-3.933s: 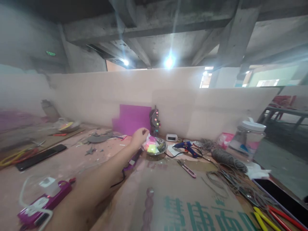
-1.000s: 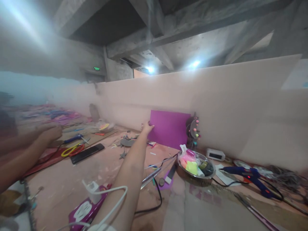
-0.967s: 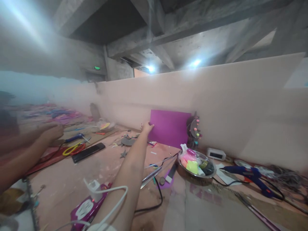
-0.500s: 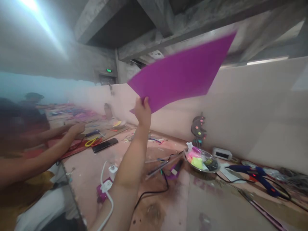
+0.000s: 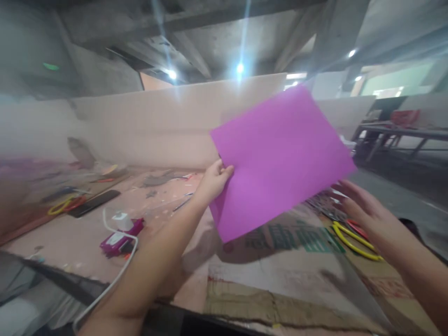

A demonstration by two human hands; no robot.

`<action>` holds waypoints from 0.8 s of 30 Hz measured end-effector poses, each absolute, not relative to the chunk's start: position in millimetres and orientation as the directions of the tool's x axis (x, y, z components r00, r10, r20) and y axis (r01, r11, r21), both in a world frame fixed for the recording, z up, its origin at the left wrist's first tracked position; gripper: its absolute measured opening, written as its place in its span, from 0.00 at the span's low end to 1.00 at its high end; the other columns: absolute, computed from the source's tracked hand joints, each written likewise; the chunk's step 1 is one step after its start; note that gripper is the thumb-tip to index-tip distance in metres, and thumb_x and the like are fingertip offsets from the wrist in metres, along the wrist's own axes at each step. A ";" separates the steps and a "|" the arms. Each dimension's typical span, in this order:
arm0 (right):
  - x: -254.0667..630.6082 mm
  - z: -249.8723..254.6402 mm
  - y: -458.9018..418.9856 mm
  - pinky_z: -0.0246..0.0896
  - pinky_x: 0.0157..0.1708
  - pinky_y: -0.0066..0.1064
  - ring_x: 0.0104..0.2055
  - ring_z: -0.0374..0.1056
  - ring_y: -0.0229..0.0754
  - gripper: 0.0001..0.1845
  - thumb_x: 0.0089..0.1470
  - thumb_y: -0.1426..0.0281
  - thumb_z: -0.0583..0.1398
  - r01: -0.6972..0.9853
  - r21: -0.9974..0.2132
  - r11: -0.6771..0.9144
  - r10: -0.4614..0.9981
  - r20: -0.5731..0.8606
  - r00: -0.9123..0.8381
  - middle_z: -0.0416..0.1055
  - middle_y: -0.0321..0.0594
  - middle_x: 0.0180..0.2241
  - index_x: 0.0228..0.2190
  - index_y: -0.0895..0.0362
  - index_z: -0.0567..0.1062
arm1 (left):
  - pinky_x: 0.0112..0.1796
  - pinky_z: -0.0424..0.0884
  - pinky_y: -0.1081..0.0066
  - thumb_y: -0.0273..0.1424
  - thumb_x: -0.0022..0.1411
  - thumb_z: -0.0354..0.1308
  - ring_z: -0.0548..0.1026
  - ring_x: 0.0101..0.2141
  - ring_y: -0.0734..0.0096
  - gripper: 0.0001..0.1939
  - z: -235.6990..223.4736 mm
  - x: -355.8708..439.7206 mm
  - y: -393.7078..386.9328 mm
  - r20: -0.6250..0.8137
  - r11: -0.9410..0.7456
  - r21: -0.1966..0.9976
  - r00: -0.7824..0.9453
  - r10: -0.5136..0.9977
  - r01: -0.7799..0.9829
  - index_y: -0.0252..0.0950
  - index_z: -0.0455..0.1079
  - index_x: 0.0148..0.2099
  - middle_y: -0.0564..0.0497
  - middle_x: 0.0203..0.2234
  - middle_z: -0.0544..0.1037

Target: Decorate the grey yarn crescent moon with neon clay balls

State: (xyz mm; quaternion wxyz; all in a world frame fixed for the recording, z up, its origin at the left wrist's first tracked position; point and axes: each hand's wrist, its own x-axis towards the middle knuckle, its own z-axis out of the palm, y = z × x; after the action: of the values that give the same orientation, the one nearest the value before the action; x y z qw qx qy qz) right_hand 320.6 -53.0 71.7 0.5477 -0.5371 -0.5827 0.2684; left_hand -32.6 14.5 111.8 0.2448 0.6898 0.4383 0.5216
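Note:
A flat sheet of purple paper is held up, tilted, above the table in front of me. My left hand grips its left edge, thumb on the near face and the other fingers partly hidden behind. Close to the sheet's lower right corner is my right hand, its fingers stretched out and slightly apart; no grip on the paper shows. Yellow looped handles, with a red one beside them, lie under my right hand. Below the sheet, a cardboard piece with printed green characters covers the table.
At the left, a purple power strip carries a white plug and cable. Farther left lie a black phone and a yellow-handled tool. A pale partition runs behind the table. Another table stands at the far right.
The view has swung right. The purple sheet has come down and closer in my left hand, and my right hand has entered beside its lower right corner.

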 end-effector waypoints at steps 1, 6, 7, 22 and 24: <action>318.7 71.7 -43.0 0.73 0.46 0.39 0.49 0.73 0.51 0.24 0.52 0.53 0.65 0.286 -0.924 0.253 0.945 0.300 0.133 0.71 0.47 0.55 0.50 0.44 0.73 | 0.33 0.72 0.70 0.36 0.67 0.50 0.76 0.32 0.68 0.12 100.7 -28.2 10.4 0.480 -0.481 0.799 0.099 0.871 0.360 0.39 0.68 0.49 0.53 0.30 0.77; 321.1 67.8 -14.8 0.73 0.37 0.31 0.42 0.76 0.45 0.18 0.57 0.63 0.62 0.050 -0.993 0.106 0.982 0.112 0.152 0.76 0.48 0.48 0.49 0.51 0.72 | 0.28 0.71 0.69 0.36 0.62 0.54 0.75 0.27 0.66 0.09 57.4 -29.6 2.3 0.366 -0.433 0.800 0.234 0.901 0.417 0.38 0.72 0.38 0.52 0.25 0.77; 325.2 66.1 -15.2 0.73 0.36 0.30 0.39 0.77 0.44 0.16 0.58 0.65 0.60 0.014 -0.998 0.063 0.988 0.064 0.142 0.78 0.47 0.46 0.48 0.52 0.72 | 0.28 0.71 0.69 0.36 0.62 0.55 0.74 0.27 0.66 0.08 50.9 -31.9 3.6 0.342 -0.420 0.801 0.249 0.906 0.427 0.38 0.72 0.36 0.52 0.24 0.76; 371.6 50.2 -7.3 0.70 0.27 0.31 0.22 0.73 0.37 0.04 0.57 0.72 0.60 0.045 -0.978 -0.206 0.914 -0.175 0.365 0.80 0.48 0.39 0.34 0.53 0.76 | 0.29 0.73 0.70 0.46 0.65 0.52 0.78 0.28 0.67 0.21 41.0 -72.9 17.2 0.026 -0.220 0.863 0.394 0.919 0.455 0.35 0.75 0.43 0.45 0.33 0.81; 378.6 52.4 -6.1 0.71 0.25 0.29 0.21 0.72 0.38 0.07 0.55 0.76 0.60 0.018 -0.982 -0.186 0.917 -0.167 0.361 0.80 0.47 0.35 0.33 0.54 0.76 | 0.29 0.73 0.70 0.44 0.61 0.58 0.79 0.29 0.66 0.18 40.1 -77.6 17.6 0.006 -0.210 0.867 0.413 0.911 0.451 0.35 0.76 0.44 0.45 0.33 0.82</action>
State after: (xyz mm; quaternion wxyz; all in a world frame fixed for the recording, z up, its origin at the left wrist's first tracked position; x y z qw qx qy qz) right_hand 378.6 -6.1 52.4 0.5223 -0.6385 -0.3663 0.4305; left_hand -77.6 17.6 40.1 0.4198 0.7281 0.4678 0.2736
